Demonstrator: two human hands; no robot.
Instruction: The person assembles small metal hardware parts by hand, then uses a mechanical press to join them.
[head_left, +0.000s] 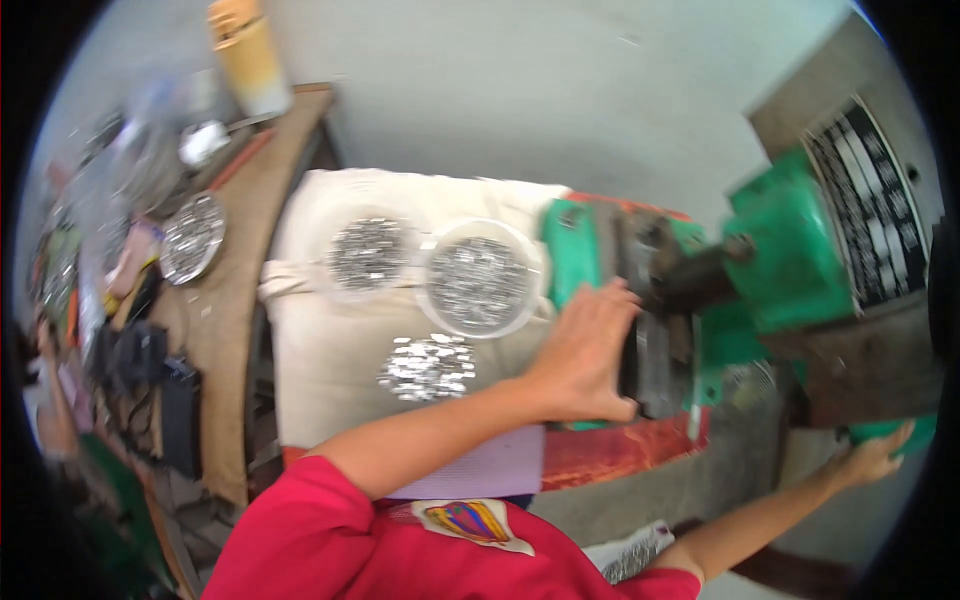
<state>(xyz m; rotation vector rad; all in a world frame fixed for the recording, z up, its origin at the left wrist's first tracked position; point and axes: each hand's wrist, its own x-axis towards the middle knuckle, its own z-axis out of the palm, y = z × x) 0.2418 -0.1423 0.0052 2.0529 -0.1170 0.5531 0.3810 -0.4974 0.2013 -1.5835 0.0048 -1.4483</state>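
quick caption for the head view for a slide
Left hand at the dark block of a green machine, right hand on its lower edge, bowl of metal bits alongside.

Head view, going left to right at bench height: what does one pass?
Round metal tray of shiny bits → pile of shiny bits on cloth → clear bowl of shiny bits → left hand on the dark machine part → green machine → right hand.

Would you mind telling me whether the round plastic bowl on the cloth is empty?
No, the round plastic bowl holds a heap of small shiny metal pieces, as it sits on the pale cloth.
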